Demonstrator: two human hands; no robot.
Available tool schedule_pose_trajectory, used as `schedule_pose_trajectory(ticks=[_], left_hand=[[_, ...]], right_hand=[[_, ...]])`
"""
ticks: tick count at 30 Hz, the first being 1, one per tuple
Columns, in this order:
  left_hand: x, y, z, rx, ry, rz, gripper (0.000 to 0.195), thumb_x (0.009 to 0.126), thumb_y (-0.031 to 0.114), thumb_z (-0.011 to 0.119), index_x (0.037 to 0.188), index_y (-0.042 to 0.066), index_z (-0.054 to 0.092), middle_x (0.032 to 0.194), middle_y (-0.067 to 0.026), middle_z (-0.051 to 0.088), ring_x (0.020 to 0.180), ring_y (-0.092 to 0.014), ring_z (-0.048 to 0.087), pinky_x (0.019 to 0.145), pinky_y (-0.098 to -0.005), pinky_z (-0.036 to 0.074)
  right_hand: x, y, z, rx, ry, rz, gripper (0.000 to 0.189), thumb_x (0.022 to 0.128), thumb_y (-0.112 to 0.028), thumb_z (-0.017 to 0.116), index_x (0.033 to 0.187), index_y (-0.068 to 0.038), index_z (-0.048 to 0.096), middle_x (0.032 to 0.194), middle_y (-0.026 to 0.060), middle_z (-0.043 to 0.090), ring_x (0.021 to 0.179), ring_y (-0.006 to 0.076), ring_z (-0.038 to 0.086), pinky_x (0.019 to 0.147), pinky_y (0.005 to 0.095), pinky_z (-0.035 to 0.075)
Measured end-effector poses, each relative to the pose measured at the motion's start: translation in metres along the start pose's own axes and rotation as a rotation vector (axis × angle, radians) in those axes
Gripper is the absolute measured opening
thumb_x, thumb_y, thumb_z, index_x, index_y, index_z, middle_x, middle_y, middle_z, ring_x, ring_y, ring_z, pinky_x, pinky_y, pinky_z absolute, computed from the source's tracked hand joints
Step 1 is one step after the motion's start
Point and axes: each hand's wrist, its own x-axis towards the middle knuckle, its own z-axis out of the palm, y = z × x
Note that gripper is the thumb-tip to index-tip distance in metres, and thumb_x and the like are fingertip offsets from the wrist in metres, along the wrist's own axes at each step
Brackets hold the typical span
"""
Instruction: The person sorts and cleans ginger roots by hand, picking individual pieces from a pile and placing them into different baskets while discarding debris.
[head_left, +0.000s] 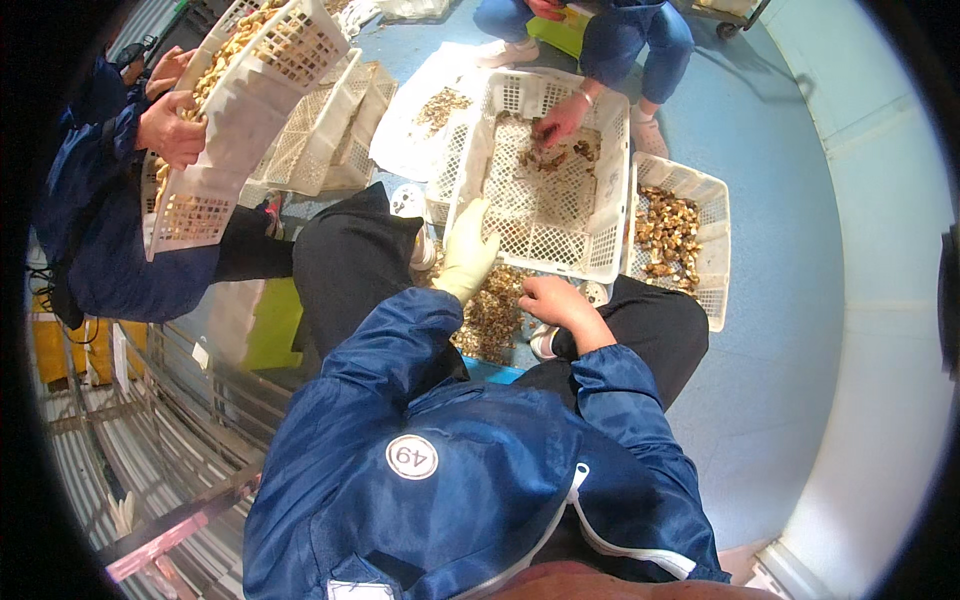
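Before me stands a large white plastic crate (555, 255) with latticed walls and floor. A few dark brown pieces (586, 150), apparently mushrooms, lie at its far end. My left hand (469, 251), in a pale yellow glove, is at the crate's near left corner, thumb spread from the fingers and nothing visible in it. My bare right hand (556, 301) is just this side of the near rim, fingers curled; whether it holds something small is hidden. Between my feet is a heap of brown trimmings (491, 319).
A smaller white crate (716, 247) at the right contains brown-and-white mushroom-like pieces (667, 236). Opposite, a co-worker's hand (562, 120) reaches into the large crate. At left, another person's hands (172, 129) hold a tilted, filled crate (262, 112). A white sack (401, 127) carries scraps.
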Motion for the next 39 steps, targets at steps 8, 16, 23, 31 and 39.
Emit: schedule_pose_trajectory(ticks=[8,16,23,31,39], left_hand=[[-0.006,0.019,0.007,-0.142,-0.197,0.003,0.057,0.080,0.006,0.065,0.135,-0.001,0.050,0.134,-0.0224,0.055,0.128,-0.035,0.051,0.111,-0.0383,0.038],[0.001,0.007,0.015,-0.192,-0.253,-0.120,0.051,0.085,0.007,0.060,0.135,-0.001,0.051,0.131,-0.0204,0.059,0.124,-0.028,0.055,0.107,-0.0344,0.040],[0.008,-0.005,0.042,-0.225,-0.286,-0.174,0.051,0.084,0.008,0.062,0.133,-0.002,0.052,0.132,-0.0220,0.058,0.125,-0.031,0.055,0.108,-0.0359,0.040],[0.025,0.000,0.071,-0.251,-0.289,-0.148,0.050,0.083,0.010,0.062,0.132,0.000,0.054,0.131,-0.0213,0.058,0.126,-0.033,0.053,0.110,-0.0381,0.038],[0.037,-0.014,0.087,-0.297,-0.316,-0.239,0.049,0.085,0.009,0.061,0.132,-0.001,0.054,0.130,-0.0216,0.058,0.125,-0.032,0.054,0.109,-0.0374,0.038]], right_hand=[[0.006,-0.018,0.010,-0.013,0.017,-0.071,0.026,0.083,-0.028,0.059,0.088,-0.002,0.064,0.086,0.0226,0.067,0.087,0.0429,0.063,0.077,0.0519,0.049],[0.013,-0.020,0.004,-0.031,-0.029,-0.044,0.025,0.084,-0.027,0.057,0.088,-0.003,0.062,0.084,0.0232,0.066,0.085,0.0434,0.064,0.076,0.0530,0.051],[0.012,-0.031,0.001,0.048,-0.086,-0.058,0.025,0.086,-0.026,0.057,0.091,-0.002,0.062,0.085,0.0220,0.067,0.086,0.0422,0.065,0.077,0.0518,0.051],[0.012,-0.031,-0.002,0.116,-0.089,-0.038,0.020,0.082,-0.018,0.056,0.088,-0.002,0.066,0.086,0.0215,0.068,0.085,0.0407,0.066,0.078,0.0516,0.053],[0.008,-0.033,-0.007,0.180,-0.046,-0.095,0.019,0.082,-0.017,0.056,0.086,-0.001,0.065,0.084,0.0210,0.068,0.085,0.0408,0.066,0.077,0.0519,0.053]])
